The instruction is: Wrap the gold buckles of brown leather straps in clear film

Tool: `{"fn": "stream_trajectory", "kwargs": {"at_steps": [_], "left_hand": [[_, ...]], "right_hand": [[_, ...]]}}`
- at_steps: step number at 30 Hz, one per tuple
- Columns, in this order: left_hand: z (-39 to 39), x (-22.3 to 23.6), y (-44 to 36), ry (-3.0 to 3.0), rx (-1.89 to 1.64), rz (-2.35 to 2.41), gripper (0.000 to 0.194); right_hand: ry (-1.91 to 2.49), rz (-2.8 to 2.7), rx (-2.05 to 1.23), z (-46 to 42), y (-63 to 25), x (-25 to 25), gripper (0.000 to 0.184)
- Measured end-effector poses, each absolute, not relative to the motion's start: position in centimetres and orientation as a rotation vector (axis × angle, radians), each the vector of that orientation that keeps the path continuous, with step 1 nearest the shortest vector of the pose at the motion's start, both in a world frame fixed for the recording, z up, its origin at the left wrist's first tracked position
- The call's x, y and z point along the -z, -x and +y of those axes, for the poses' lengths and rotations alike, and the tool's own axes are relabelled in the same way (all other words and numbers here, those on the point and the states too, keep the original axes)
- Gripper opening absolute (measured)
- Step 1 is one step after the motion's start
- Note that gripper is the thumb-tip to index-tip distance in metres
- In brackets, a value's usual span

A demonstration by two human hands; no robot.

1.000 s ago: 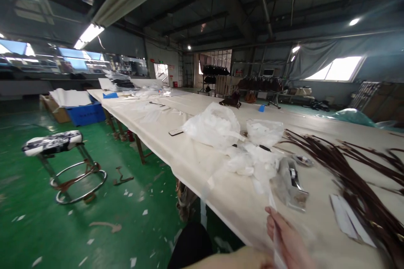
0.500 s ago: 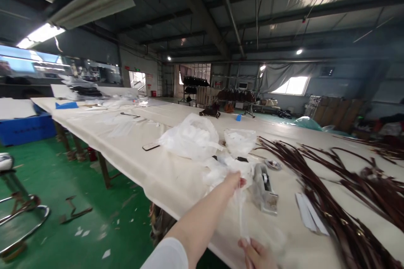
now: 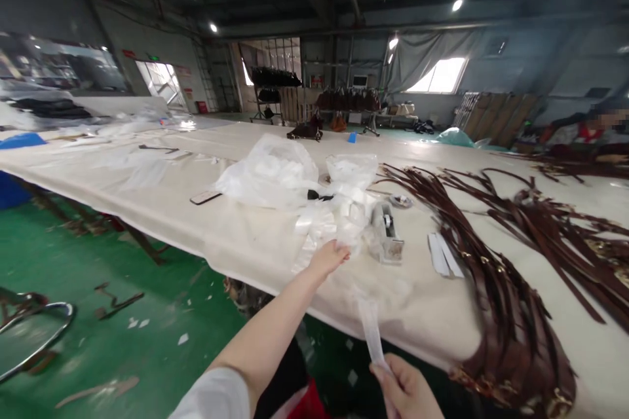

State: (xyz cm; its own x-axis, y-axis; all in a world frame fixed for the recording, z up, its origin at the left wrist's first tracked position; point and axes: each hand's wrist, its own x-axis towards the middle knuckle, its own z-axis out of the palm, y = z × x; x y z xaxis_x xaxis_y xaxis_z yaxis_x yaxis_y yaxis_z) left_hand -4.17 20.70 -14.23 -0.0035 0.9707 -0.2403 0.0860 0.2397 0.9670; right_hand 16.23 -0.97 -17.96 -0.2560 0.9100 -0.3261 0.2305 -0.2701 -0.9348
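Observation:
My right hand (image 3: 407, 387), at the bottom edge, pinches the lower end of a translucent white plastic strip (image 3: 372, 327). The strip's upper part rises toward the table edge and blurs. My left hand (image 3: 330, 258) is stretched over the table, its fingers drawn together beside crumpled clear plastic sleeves (image 3: 317, 226); whether anything is between them I cannot make out. Just right of it stands a clear tape dispenser (image 3: 388, 236). Behind lie a large white plastic bag (image 3: 272, 170) and a smaller plastic bag (image 3: 351, 170).
Dark brown leather straps (image 3: 491, 275) with metal fittings cover the table's right side, next to white strips (image 3: 443, 254). A phone-like flat object (image 3: 205, 197) lies left of the bags. A co-worker (image 3: 584, 134) is at the far right. Scraps litter the green floor (image 3: 187, 353).
My left hand has come away from the upper end of the strip, which my right hand still holds. The view has tilted down and turned slightly right, bringing a co-worker into sight.

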Motion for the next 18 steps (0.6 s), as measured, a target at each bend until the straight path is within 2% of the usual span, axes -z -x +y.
{"fn": "stream_trajectory", "kwargs": {"at_steps": [3,6,9,11,13,15,16,18], "left_hand": [[17.7,14.5,4.7,-1.115,-0.957,1.367,0.03],[14.2,12.7,4.9,-1.15,-0.985,1.296,0.044],[10.1,9.7,4.3,-1.275,-0.949,1.019,0.05],[7.5,7.9,3.5,-1.325,-0.879,0.779,0.051],[5.5,6.8,2.6,-1.358,-0.798,0.648,0.052],[4.5,6.6,1.8,-1.403,-0.763,0.62,0.053],[4.3,6.7,1.6,-1.42,-0.783,0.642,0.052],[4.5,7.1,1.2,-1.399,-0.889,0.747,0.049]], "right_hand": [[1.479,-1.636,-1.441,-1.1,-16.1,18.7,0.041],[1.55,-1.887,-1.153,-0.5,-16.6,19.0,0.023],[1.517,-1.854,-0.996,0.3,-17.1,17.7,0.056],[1.42,-1.807,-0.982,0.8,-16.9,15.9,0.062],[1.304,-1.803,-1.0,1.0,-16.3,14.0,0.054],[1.238,-1.792,-1.081,1.0,-15.6,12.7,0.034],[1.23,-1.776,-1.125,1.0,-15.3,12.4,0.03],[1.248,-1.737,-1.174,0.8,-14.9,12.3,0.037]]}}
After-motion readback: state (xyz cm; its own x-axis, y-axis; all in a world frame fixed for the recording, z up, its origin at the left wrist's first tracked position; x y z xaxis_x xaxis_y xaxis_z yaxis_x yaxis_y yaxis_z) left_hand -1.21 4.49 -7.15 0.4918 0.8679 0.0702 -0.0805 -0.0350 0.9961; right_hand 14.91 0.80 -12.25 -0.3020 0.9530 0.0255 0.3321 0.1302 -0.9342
